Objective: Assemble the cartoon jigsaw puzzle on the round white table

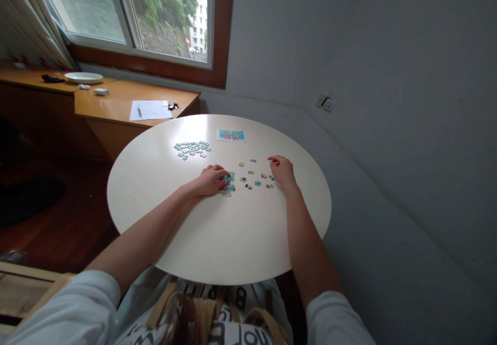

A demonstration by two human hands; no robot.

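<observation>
On the round white table, my left hand lies over a partly joined jigsaw puzzle, its fingers curled onto the pieces and covering the left part. Several loose puzzle pieces are scattered to the right of it. My right hand is just beyond them, loosely bent, index finger stretched to the left; I see nothing in it. Its thumb and lower fingers are partly hidden. A larger group of pale-green puzzle pieces spreads over the far left of the table. Behind the pieces lies a colourful picture sheet.
A wooden desk adjoins the table at the back left, bearing a sheet of paper, keys and a white plate. A grey wall with a socket stands close on the right.
</observation>
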